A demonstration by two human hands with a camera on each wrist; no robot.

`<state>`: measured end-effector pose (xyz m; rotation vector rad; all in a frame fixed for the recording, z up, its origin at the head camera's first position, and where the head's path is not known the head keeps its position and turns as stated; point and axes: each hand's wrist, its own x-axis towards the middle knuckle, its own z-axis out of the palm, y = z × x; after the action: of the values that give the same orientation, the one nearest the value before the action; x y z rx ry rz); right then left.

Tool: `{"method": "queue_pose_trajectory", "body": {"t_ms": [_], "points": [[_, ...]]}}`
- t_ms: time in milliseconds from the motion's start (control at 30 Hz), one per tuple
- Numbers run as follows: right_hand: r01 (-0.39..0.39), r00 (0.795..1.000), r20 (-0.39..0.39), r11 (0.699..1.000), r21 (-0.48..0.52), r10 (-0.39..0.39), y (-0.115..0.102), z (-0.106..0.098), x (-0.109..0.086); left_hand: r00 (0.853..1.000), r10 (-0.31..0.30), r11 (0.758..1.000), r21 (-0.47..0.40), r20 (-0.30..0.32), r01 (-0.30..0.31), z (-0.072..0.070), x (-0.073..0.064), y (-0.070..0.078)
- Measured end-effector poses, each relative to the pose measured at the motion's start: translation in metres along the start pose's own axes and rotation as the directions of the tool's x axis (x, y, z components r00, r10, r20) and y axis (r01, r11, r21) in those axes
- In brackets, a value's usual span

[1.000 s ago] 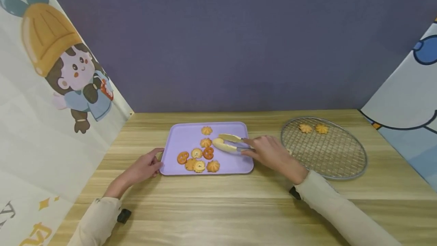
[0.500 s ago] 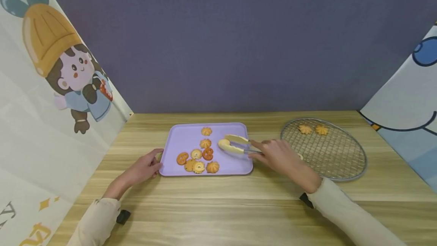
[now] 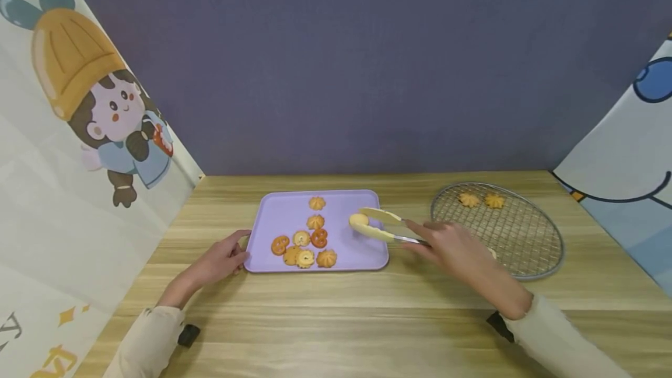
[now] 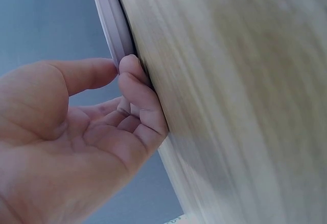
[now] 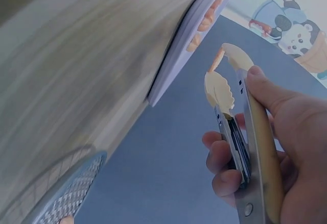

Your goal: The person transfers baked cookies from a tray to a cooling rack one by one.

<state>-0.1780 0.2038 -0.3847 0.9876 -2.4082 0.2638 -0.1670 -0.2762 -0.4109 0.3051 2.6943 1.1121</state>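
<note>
Lilac tray: one, a shallow rectangular lilac tray (image 3: 286,212) with rounded corners, bearing eight biscuits.
Biscuits on it: three golden ridged rosettes (image 3: 326,259), two brown glossy pretzels (image 3: 280,244), two pale frilled round biscuits (image 3: 301,238), and one flat tan round biscuit (image 3: 291,256) partly under a frilled one.
Wire rack: one, a grey rounded metal mesh rack (image 3: 527,235) at the right, with two golden star-shaped biscuits (image 3: 494,200) side by side near its far edge; the right arm hides part of the mesh.
Tongs: one pair, metal with cream scalloped tips (image 3: 374,232).
Surface: light wood-grain tabletop (image 3: 315,325) under tray and rack.
Room: dark blue-grey panel (image 3: 336,69) behind; white sheet (image 3: 42,214) at the left printed with a cartoon figure (image 3: 123,115) in an orange hat; cartoon-printed sheet (image 3: 625,150) at the right.
Right hand (image 3: 454,248): fingers wrapped round the tongs; the pale round biscuit (image 3: 359,220) sits between the tips, ahead of the fingers, over the tray's right part in the head view.
Left hand (image 3: 216,259): thumb and bent fingers pinching the tray's left rim.
</note>
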Motion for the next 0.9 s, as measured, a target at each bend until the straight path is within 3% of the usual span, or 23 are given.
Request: {"method": "queue_pose_trajectory", "body": {"t_ms": [400, 900], "points": [[0.020, 0.992, -0.126, 0.998, -0.065, -0.028, 0.008, -0.024, -0.034, 1.000, -0.010, 1.000, -0.001, -0.003, 0.010, 0.001, 0.000, 0.001], [-0.027, 0.992, -0.127, 0.999, -0.047, 0.021, 0.008, -0.045, -0.062, 1.000, -0.011, 1.000, 0.006, -0.006, 0.011, 0.001, -0.002, 0.001]]}}
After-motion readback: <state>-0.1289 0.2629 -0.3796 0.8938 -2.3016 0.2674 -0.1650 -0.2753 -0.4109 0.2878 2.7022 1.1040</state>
